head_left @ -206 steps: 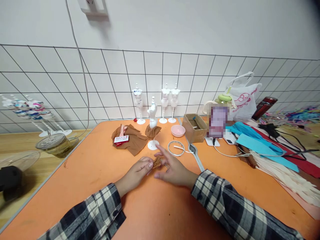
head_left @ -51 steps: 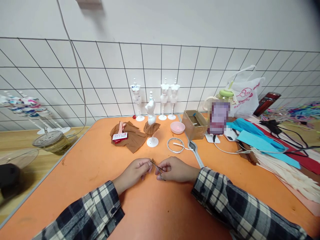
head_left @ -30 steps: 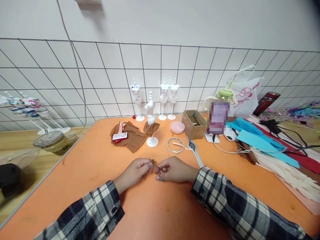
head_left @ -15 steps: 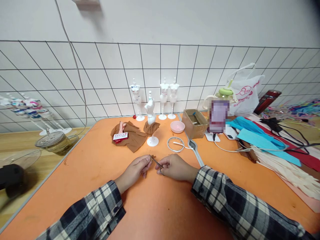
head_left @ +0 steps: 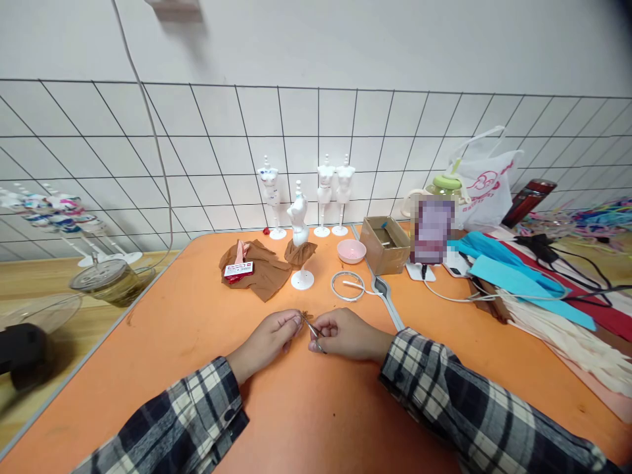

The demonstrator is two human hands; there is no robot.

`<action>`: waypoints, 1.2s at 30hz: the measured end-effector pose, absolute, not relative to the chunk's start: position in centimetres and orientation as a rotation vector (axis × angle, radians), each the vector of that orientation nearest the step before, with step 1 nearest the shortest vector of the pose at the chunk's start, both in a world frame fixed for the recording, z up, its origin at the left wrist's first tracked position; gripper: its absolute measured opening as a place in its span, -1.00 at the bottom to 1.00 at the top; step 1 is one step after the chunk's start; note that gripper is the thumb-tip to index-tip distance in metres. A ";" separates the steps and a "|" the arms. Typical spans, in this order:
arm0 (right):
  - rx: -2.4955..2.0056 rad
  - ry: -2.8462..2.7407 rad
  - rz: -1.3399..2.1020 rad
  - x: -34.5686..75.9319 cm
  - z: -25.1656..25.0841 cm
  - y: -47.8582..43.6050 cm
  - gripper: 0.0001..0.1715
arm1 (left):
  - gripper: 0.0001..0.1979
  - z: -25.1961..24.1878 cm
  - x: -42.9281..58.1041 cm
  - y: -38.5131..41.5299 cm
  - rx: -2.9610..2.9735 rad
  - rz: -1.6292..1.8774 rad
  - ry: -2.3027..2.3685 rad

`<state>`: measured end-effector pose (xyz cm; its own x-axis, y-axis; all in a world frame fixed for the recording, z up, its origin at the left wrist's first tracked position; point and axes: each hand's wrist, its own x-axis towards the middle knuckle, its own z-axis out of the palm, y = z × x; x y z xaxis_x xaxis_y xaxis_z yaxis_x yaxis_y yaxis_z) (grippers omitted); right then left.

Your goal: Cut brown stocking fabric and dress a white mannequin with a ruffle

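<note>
My left hand (head_left: pixel 269 337) rests on the orange table (head_left: pixel 197 342) and pinches a tiny scrap of brown fabric (head_left: pixel 303 316) at its fingertips. My right hand (head_left: pixel 345 334) is closed on small metal scissors (head_left: pixel 313 331), whose blades point up-left at the scrap. Both hands meet at the table's middle. Behind them stands a white mini mannequin (head_left: pixel 299 234) with a brown fabric skirt, next to a pile of brown fabric (head_left: pixel 259 271) with a small red-and-white card on it.
Three more white mannequins (head_left: pixel 323 196) stand by the wire grid wall. A pink bowl (head_left: pixel 351 251), a cardboard box (head_left: pixel 385 245), a white ring (head_left: pixel 347 286), cables, blue and red cloth (head_left: pixel 518 276) and a plastic bag (head_left: pixel 481 181) lie to the right. A glass jar (head_left: pixel 106 282) sits left.
Seconds ago my right hand lay flat and open beside the scrap; now it grips scissors. Over the last second both hands barely shifted, and the scissors stayed at the scrap.
</note>
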<state>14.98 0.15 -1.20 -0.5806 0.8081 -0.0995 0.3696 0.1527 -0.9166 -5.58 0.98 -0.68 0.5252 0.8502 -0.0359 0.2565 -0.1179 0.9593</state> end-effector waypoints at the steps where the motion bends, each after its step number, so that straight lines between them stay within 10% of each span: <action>1: -1.135 -2.015 1.413 15.0 -1.1 0.1 -0.68 | -0.58 -0.6 -5.6 1.0 1.660 0.668 0.955; 36: -1.163 -1.912 1.638 14.9 -1.0 0.3 -0.79 | -0.57 -0.6 -5.9 1.1 1.706 0.629 0.984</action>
